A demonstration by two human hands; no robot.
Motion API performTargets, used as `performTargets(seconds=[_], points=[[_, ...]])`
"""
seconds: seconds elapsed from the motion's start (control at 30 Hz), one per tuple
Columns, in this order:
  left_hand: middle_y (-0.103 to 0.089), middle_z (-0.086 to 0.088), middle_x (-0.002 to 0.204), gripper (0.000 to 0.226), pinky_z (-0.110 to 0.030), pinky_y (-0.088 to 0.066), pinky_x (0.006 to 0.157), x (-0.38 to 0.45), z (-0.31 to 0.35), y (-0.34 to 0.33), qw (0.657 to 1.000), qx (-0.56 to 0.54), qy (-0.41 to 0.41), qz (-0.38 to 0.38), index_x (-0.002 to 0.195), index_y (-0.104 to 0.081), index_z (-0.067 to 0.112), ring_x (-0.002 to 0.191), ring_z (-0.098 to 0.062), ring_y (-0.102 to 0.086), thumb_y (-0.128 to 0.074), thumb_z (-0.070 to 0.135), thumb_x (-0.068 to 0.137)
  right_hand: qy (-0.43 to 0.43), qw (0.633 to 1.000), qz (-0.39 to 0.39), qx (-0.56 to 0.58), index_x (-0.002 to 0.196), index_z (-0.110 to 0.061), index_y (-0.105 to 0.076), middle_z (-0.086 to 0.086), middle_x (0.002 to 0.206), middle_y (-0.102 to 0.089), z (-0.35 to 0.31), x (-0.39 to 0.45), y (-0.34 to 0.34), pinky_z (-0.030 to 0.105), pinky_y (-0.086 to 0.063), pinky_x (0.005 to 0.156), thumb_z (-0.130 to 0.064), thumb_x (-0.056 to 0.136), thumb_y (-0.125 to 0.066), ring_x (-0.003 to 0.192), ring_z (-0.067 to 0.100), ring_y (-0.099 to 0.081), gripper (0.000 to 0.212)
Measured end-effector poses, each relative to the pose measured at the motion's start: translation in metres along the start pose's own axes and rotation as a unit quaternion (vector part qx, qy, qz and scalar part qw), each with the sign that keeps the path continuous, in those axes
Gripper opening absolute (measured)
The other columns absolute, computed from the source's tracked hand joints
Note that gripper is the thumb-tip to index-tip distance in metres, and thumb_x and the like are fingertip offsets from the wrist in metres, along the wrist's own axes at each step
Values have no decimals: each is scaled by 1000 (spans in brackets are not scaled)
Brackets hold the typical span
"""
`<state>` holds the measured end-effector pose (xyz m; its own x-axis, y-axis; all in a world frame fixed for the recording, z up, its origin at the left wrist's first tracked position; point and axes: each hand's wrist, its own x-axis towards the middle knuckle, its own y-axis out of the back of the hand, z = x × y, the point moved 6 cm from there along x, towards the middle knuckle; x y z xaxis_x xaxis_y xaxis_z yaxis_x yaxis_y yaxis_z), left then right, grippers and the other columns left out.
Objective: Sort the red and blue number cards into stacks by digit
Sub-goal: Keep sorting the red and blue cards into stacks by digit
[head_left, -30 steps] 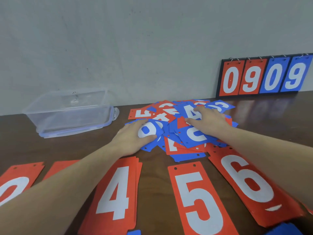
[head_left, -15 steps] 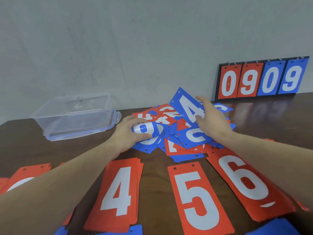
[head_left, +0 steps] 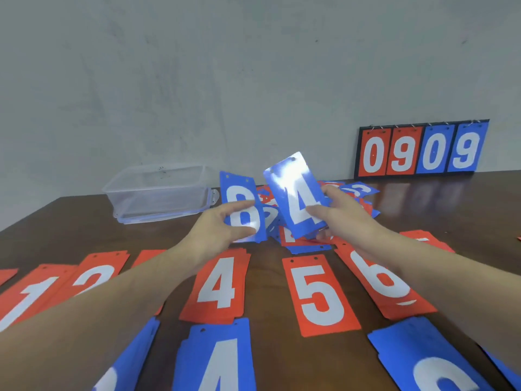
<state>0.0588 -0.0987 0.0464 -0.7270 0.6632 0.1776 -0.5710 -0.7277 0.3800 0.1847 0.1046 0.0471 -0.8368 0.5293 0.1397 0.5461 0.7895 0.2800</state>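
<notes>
Nearest the camera, blue stacks line the edge of the dark wooden table (head_left: 465,210): a blue 4 stack (head_left: 217,359) at centre, a blue stack (head_left: 431,359) at lower right whose digit is cut off by the frame, and another blue stack (head_left: 132,359) partly under the left forearm. Beyond them runs a row of red stacks: a red 1 stack (head_left: 31,294), a red 2 stack (head_left: 98,275), a red 4 stack (head_left: 218,286), a red 5 stack (head_left: 318,294) and a red 6 stack (head_left: 377,280), the last crossed by the right forearm. Both arms reach over this row. The left hand (head_left: 217,235) pinches a blue 8 card (head_left: 242,210) between thumb and fingers, holding it upright above the table. The right hand (head_left: 346,218) grips a blue 4 card (head_left: 298,196) by its lower right edge, raised and tilted (glare whitens its upper half). The two cards stand just beside each other and hide much of the unsorted pile (head_left: 307,241) of red and blue cards lying behind and below them, spreading to the right past the right hand. Farther back on the left sits a clear plastic box (head_left: 160,193), near the pile. At the far right a flip scoreboard (head_left: 423,149) leans against the grey wall (head_left: 197,80), reading 0 9 in red and 0 9 in blue.
</notes>
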Motion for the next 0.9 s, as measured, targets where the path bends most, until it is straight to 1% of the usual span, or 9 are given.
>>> performTargets(seconds=[0.13, 0.27, 0.4, 0.5, 0.57, 0.63, 0.7, 0.8, 0.9], points=[[-62, 26, 121, 41, -4, -45, 80, -35, 1, 7, 999, 29, 14, -17, 122, -67, 44, 100, 14, -61, -75, 23, 88, -7, 999, -29, -14, 117, -24, -60, 0, 109, -72, -7, -35, -15, 34, -59, 66, -24, 101, -57, 88, 21, -71, 17], [-64, 22, 128, 26, -36, -45, 109, -69, -4, 24, 998, -13, 56, 4, 117, -72, 45, 123, -2, -56, -57, 31, 101, -26, 999, -34, -21, 112, -25, -63, -2, 105, -74, -16, -62, -27, 42, -60, 82, -35, 104, -50, 91, 20, -72, 18], [-59, 24, 133, 42, -27, -43, 106, -104, -6, 47, 998, 15, 47, 24, 119, -68, 47, 124, 0, -54, -54, 12, 101, -32, 997, -53, -52, 106, -22, -64, -4, 108, -72, -25, -80, -38, 46, -57, 93, -39, 102, -53, 98, 16, -70, 21], [-52, 23, 141, 61, -32, -49, 100, -128, -12, 68, 998, 13, 45, 51, 125, -57, 57, 128, -9, -52, -60, 5, 95, -14, 995, -62, -76, 98, -20, -63, -2, 105, -74, -32, -90, -48, 48, -58, 85, -31, 99, -61, 95, 19, -71, 12], [-38, 26, 151, 76, -29, -42, 103, -147, -17, 80, 997, 19, 57, 52, 140, -39, 60, 137, -4, -38, -64, 5, 93, -13, 995, -86, -45, 99, -20, -58, -2, 102, -76, -33, -96, -58, 38, -59, 70, -16, 96, -65, 86, 17, -74, 9], [-40, 21, 154, 91, -41, -39, 112, -161, -22, 91, 998, -5, 59, 35, 148, -23, 59, 140, -8, -42, -64, 1, 92, -28, 992, -119, -27, 109, -25, -49, -4, 99, -78, -33, -103, -72, 33, -59, 72, -5, 94, -66, 82, 15, -75, 30], [-58, 18, 140, 98, -49, -47, 105, -175, -24, 101, 997, -17, 66, 45, 147, -18, 63, 126, -14, -60, -63, -4, 92, -38, 987, -148, -39, 129, -31, -36, -5, 100, -78, -31, -107, -84, 39, -60, 83, -1, 92, -67, 88, 18, -75, 57], [-69, 24, 119, 101, -43, -56, 93, -189, -25, 115, 993, -18, 79, 82, 149, -10, 62, 110, -10, -69, -62, -4, 93, -37, 984, -165, -57, 150, -46, -11, -3, 109, -76, -30, -110, -99, 44, -59, 89, 1, 89, -69, 96, 18, -73, 97], [-69, 27, 116, 100, -37, -60, 81, -199, -25, 122, 991, -42, 92, 91, 150, -11, 58, 102, -4, -71, -63, -4, 93, -39, 984, -168, -50, 149, -57, -4, -1, 111, -75, -31, -110, -108, 51, -59, 88, 4, 86, -69, 98, 22, -73, 109]])
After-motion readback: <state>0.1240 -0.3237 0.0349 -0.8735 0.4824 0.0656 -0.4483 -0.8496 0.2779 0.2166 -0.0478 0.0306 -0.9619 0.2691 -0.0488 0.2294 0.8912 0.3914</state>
